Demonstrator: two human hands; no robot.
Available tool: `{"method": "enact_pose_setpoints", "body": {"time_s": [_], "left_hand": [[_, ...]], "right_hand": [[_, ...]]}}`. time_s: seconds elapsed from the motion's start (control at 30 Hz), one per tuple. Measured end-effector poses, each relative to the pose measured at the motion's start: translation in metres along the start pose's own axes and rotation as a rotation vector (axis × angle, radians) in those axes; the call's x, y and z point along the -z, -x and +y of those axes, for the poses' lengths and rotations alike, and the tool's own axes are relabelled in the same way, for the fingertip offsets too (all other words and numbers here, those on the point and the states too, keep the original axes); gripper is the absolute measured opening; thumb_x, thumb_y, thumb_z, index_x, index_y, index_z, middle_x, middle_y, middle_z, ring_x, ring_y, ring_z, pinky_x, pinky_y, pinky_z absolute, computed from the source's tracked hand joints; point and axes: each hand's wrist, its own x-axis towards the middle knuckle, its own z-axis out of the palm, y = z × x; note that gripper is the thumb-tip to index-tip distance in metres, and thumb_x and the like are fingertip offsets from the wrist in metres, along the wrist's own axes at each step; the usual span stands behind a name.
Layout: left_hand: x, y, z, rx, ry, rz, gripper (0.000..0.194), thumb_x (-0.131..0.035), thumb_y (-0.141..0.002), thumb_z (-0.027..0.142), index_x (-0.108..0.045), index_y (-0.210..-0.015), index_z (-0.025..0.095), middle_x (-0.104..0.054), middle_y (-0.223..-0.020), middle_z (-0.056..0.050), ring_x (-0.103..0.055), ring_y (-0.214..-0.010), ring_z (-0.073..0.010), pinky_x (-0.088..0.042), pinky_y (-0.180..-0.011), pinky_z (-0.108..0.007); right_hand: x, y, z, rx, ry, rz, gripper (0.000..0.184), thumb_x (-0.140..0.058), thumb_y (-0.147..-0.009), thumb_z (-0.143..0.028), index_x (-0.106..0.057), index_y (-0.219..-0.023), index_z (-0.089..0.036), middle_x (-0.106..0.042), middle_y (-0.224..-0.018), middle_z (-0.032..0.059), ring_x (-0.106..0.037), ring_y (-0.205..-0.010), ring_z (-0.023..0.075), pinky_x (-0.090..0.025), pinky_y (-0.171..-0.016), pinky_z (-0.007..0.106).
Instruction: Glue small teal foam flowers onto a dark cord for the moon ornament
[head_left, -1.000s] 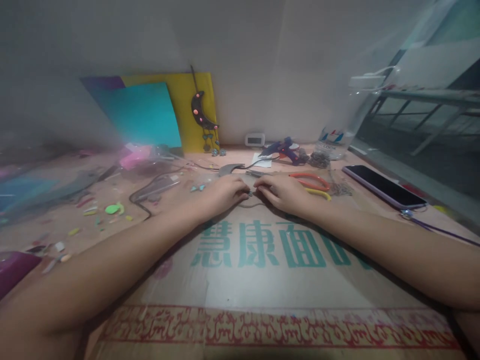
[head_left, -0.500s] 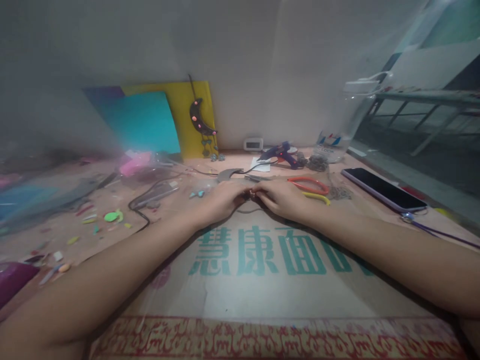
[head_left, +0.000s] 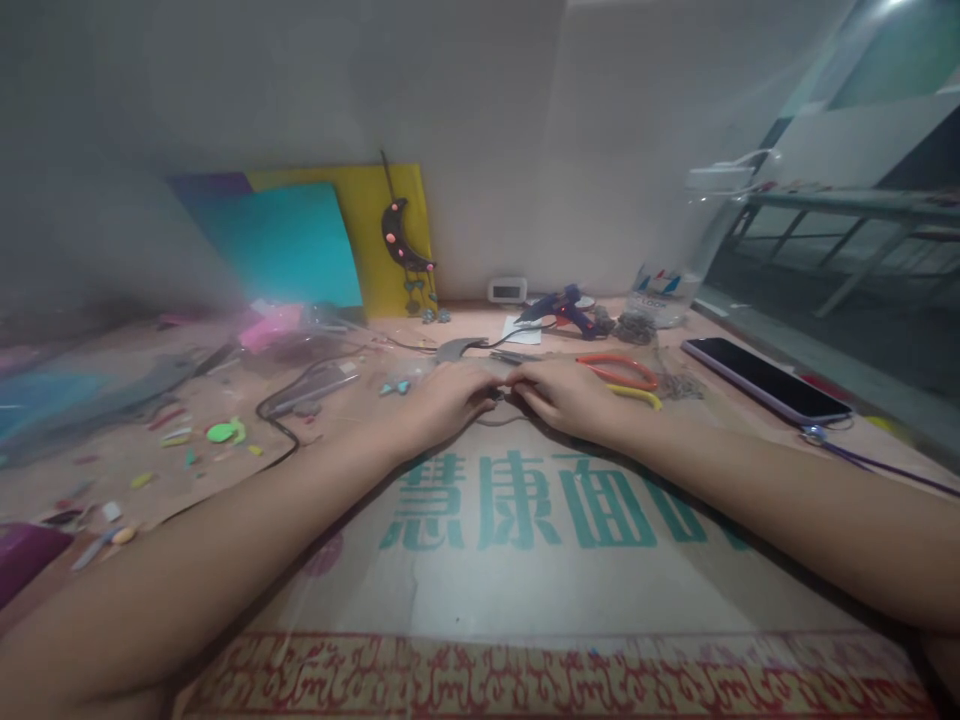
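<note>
My left hand (head_left: 455, 402) and my right hand (head_left: 561, 396) meet over the printed sheet (head_left: 480, 590), fingertips pinched close together. Something small and dark is between the fingers, too hidden to name. A thin cord (head_left: 501, 423) curves out just below the fingertips. Beyond my right hand lie orange-handled scissors (head_left: 626, 372) and a yellow handle (head_left: 636, 396). A grey curved piece (head_left: 459, 349) lies behind my left hand, with small light-blue bows (head_left: 395, 387) to its left.
Against the wall lean coloured sheets (head_left: 292, 245) with a dark moon ornament (head_left: 401, 236). A glue gun (head_left: 564, 310), a small digital display (head_left: 507, 290) and a clear jug (head_left: 667, 270) stand behind. A phone (head_left: 765, 380) lies right; clay scraps (head_left: 222, 432) and a black cable (head_left: 277, 428) lie left.
Both hands stay in nearly the same place, fingertips still together. The fingers have shifted slightly, and the small thing between them shows less than before.
</note>
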Motion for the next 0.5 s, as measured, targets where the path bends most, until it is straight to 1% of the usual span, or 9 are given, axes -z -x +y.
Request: {"method": "enact_pose_setpoints", "body": {"time_s": [0.13,0.2,0.3,0.4,0.43,0.5], "left_hand": [[-0.002,0.001,-0.003,-0.019,-0.041,-0.006,0.025,-0.057,-0.091,0.021,-0.065,-0.115,0.020,-0.068,-0.118,-0.009,-0.059,-0.113,-0.0248,-0.045,-0.096,-0.037],[-0.002,0.002,-0.005,-0.008,-0.063,-0.007,0.026,-0.058,-0.092,0.027,-0.065,-0.116,0.019,-0.066,-0.118,-0.010,-0.057,-0.114,-0.0257,-0.045,-0.096,-0.038],[-0.004,0.002,-0.007,0.015,-0.084,0.001,0.031,-0.058,-0.092,0.039,-0.067,-0.113,0.018,-0.065,-0.115,-0.011,-0.058,-0.110,-0.0263,-0.046,-0.095,-0.039],[-0.003,0.004,-0.006,0.000,-0.099,0.000,0.031,-0.054,-0.094,0.042,-0.068,-0.109,0.019,-0.065,-0.112,-0.011,-0.058,-0.108,-0.0259,-0.046,-0.094,-0.039],[-0.001,0.006,-0.005,-0.001,-0.114,0.020,0.031,-0.053,-0.094,0.040,-0.068,-0.111,0.018,-0.065,-0.113,-0.011,-0.059,-0.109,-0.0262,-0.046,-0.093,-0.039],[0.007,0.011,-0.002,-0.003,-0.156,0.102,0.032,-0.052,-0.095,0.035,-0.064,-0.117,0.016,-0.065,-0.117,-0.013,-0.059,-0.109,-0.0269,-0.047,-0.093,-0.041]], "right_hand": [[0.000,0.001,0.001,0.000,0.005,-0.010,0.025,-0.048,-0.094,-0.023,-0.069,-0.108,-0.017,-0.075,-0.101,0.0078,-0.068,-0.090,0.0225,-0.047,-0.078,0.031],[-0.001,0.000,0.001,-0.001,0.007,-0.018,0.026,-0.048,-0.094,-0.023,-0.069,-0.108,-0.018,-0.075,-0.100,0.0076,-0.068,-0.090,0.0223,-0.046,-0.078,0.031],[-0.001,0.000,0.002,0.003,0.010,-0.019,0.026,-0.048,-0.094,-0.024,-0.069,-0.106,-0.018,-0.075,-0.099,0.0073,-0.068,-0.089,0.0221,-0.046,-0.078,0.030],[0.000,0.000,0.002,0.001,0.008,-0.020,0.024,-0.049,-0.093,-0.024,-0.070,-0.105,-0.018,-0.075,-0.098,0.0074,-0.068,-0.089,0.0224,-0.045,-0.077,0.030],[0.000,0.000,0.001,-0.002,0.007,-0.019,0.024,-0.049,-0.093,-0.024,-0.070,-0.105,-0.018,-0.075,-0.097,0.0076,-0.068,-0.089,0.0223,-0.045,-0.076,0.030],[0.000,0.000,0.000,-0.009,0.003,-0.011,0.023,-0.050,-0.093,-0.023,-0.070,-0.104,-0.017,-0.075,-0.097,0.0082,-0.068,-0.088,0.0220,-0.044,-0.076,0.030]]}}
